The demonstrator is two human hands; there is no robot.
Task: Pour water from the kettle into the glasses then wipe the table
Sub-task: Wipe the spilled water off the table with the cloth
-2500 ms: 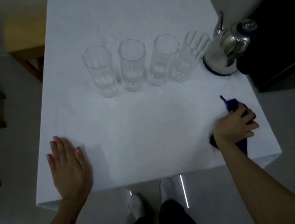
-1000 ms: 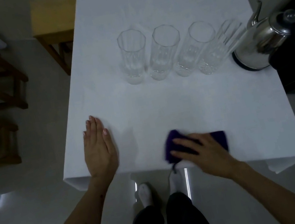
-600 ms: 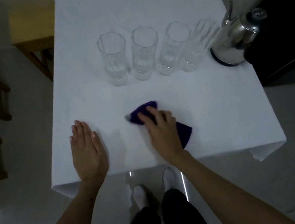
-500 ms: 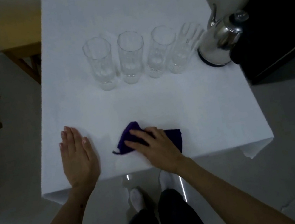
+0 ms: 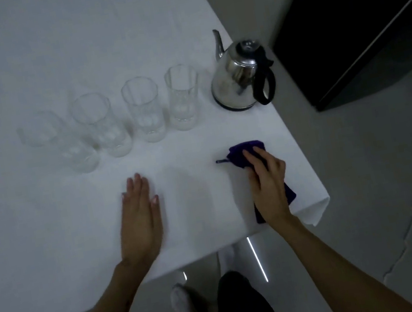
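Note:
Several clear glasses (image 5: pixel 144 109) stand in a row across the white table (image 5: pixel 71 55); I cannot tell how much water is in them. A steel kettle (image 5: pixel 239 78) with a black handle stands at the row's right end. My right hand (image 5: pixel 269 186) presses on a dark purple cloth (image 5: pixel 246 150) near the table's front right corner. The cloth shows beyond my fingertips and beside my wrist. My left hand (image 5: pixel 140 217) lies flat, palm down, on the table to the left of the cloth, holding nothing.
A black cabinet (image 5: pixel 353 14) stands right of the table, close to the kettle. The table's front edge runs just behind my hands, with my legs (image 5: pixel 227 311) and the grey floor below it. Wooden furniture shows at the far left edge.
My right hand has slid the purple cloth from the middle of the front edge over to the right front corner. The left hand stays flat. The view has shifted and the glasses look blurred.

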